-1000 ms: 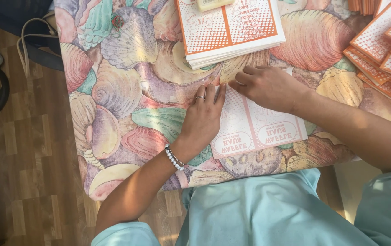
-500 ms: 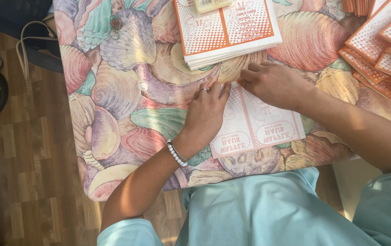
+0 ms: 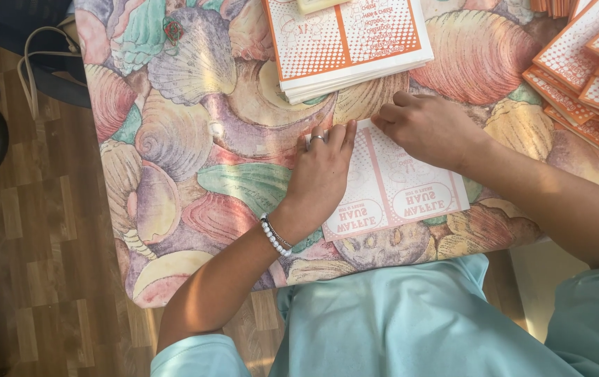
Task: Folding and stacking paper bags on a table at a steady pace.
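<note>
Left hand (image 3: 324, 171) lies flat and open on the left edge of the orange and white paper sheet (image 3: 397, 188), pressing it onto the worktop (image 3: 195, 139) with the shell cloth, and it grips nothing. We think it helps to keep that sheet still and run the fingers firmly along the fold so the edges line up. Our right hand (image 3: 428, 129) has its fingers curled down on the top edge of the sheet, pinching it lightly, with the stack of flat sheets (image 3: 345, 42) just above and folded ones (image 3: 585, 70) far right.
</note>
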